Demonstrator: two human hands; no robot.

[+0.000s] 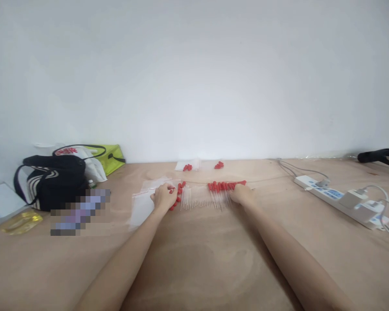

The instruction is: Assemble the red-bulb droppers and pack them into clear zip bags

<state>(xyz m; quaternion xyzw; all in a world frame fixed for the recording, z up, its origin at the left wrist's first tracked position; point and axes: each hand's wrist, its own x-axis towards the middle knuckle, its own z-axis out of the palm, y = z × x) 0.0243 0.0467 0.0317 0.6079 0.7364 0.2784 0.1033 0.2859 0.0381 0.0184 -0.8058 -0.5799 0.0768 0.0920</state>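
Observation:
A row of thin clear tubes (194, 198) lies side by side on the wooden table. Several at the right end carry red caps (222, 186) at their far ends. My left hand (164, 198) is left of the row, its fingers closed in a pinch on a small red cap. Loose red caps (179, 199) lie just beside it. At the right end of the row, my right hand (241, 194) is down with fingers curled in by the capped tubes. Whatever its fingertips grip is hidden. Clear plastic bags (141, 209) lie flat beyond and under my left hand.
Two small piles of red caps, one left (187, 167) and one right (219, 165), lie near the wall. A white power strip (333, 196) with plugs and cables is on the right. A black bag (56, 181) and a green bag (113, 157) stand at the left.

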